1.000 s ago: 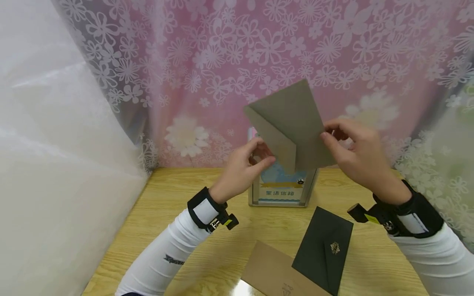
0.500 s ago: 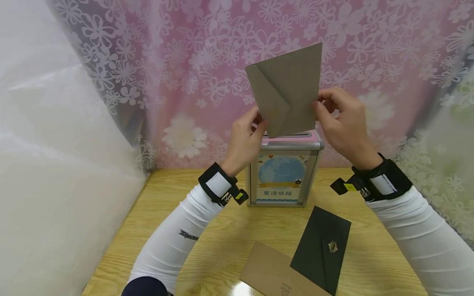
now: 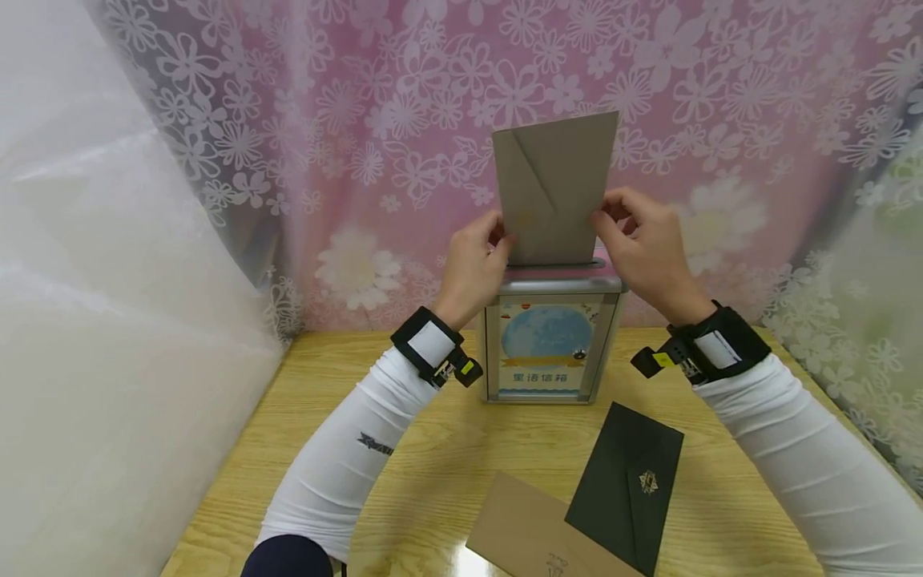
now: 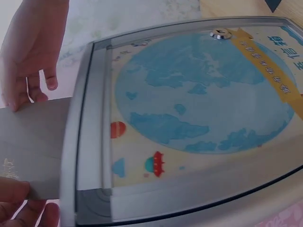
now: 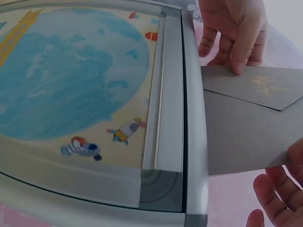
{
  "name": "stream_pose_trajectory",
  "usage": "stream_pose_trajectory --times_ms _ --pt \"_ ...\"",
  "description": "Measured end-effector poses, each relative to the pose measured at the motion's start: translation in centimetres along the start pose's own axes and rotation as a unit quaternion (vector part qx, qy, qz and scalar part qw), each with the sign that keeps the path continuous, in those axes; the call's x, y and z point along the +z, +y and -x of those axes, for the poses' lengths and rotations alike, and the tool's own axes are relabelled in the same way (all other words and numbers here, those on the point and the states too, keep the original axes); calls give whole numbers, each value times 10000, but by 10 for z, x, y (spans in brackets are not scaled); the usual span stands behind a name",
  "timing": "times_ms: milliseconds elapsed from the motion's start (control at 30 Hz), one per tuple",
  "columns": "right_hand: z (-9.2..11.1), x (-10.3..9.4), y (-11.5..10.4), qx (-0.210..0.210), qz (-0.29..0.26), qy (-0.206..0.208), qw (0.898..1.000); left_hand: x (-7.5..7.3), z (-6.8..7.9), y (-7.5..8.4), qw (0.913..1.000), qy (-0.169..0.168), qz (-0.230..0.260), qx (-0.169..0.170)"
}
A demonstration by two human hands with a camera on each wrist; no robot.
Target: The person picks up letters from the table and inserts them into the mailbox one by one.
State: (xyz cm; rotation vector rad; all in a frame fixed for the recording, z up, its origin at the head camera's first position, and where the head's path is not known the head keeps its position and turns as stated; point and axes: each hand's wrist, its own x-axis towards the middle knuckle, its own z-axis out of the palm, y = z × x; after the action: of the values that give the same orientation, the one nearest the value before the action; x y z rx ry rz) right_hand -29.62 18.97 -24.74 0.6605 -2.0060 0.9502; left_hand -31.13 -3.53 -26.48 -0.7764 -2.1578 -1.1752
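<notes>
We pinch grey envelope (image 3: 555, 192) by side edges, left hand (image 3: 473, 264) and right hand (image 3: 644, 244), lower edge at box (image 3: 544, 353) slot (image 3: 597, 263). Uneven push could snag corner, buckle paper; early release could tip it.

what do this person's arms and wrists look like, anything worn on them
Left sleeve and right sleeve are white, the left with dark print. Each black wristband carries a white patch and small black device marked yellow-green. Left grip and right grip are gloveless.

Gold-printed grey envelope (image 3: 566, 188); pink curtain (image 3: 425, 152), white-flowered
</notes>
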Motion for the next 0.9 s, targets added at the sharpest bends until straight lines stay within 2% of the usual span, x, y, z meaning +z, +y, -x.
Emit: stream_pose_trajectory --times_ms 167,367,467,567,700,833,900 --pt "-11 0 -1 69 -81 182 9998 5 3 -6 9984 -258 -350 -353" --pt "-29 -1 -5 -205 -200 443 9986 11 4 -11 9965 -424 -576 -426" --pt "-31 1 -2 -397 -13 531 9978 12 4 -11 9959 -525 -595 -444" --pt "-26 4 4 -395 129 455 9981 12 5 -12 9956 -516 -562 -542" --pt "-14 10 12 -317 108 185 9993 10 4 -13 9979 -202 -278 -549" --pt "-1 16 20 -246 170 -72 9995 9 0 -14 9996 264 -48 -103" --pt "4 19 23 -204 220 -222 9993 8 -1 -15 9989 435 -123 137"
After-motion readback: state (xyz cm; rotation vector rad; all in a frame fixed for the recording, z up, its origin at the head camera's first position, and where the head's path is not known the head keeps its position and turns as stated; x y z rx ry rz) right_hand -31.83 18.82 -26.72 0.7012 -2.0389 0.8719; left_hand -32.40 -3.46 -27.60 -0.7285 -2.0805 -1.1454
